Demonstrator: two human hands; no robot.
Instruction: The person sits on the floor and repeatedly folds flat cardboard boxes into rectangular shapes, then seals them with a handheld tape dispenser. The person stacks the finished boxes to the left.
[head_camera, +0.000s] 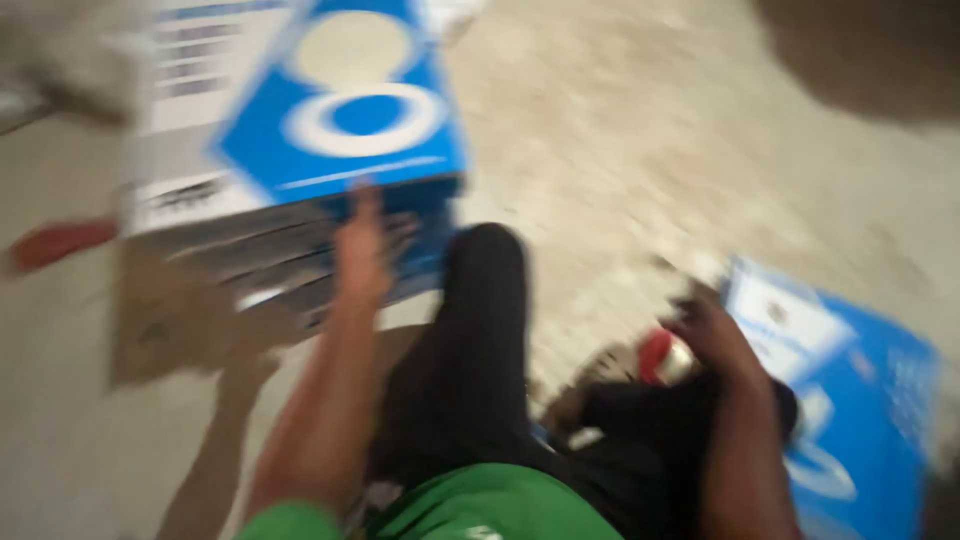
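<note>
Pale, speckled concrete floor (640, 130) fills the blurred view from the head camera, with a darker patch in the far right corner. On the far left stands a blue and white carton (300, 120), its top face tilted toward the camera, with a flattened brown cardboard flap (170, 320) spread on the floor just near of it. A small red object (55, 243) lies on the floor at the far left edge, too smeared to identify. The person sits on the floor in black trousers (480, 350) and a green shirt (480, 510), one knee raised in the middle of the frame. The left hand (365, 250) stretches forward with fingers spread and the grip released, the fingertips at the near blue edge of the carton; whether they press on it cannot be told through the blur. The right hand (710, 335) is low on the right, curled next to a small red and white object (662, 358) by the right leg; whether the grip is clenched on that object cannot be told. Just right of that hand, a second blue and white carton (860, 400) lies flat on the floor, running to the near right edge.
</note>
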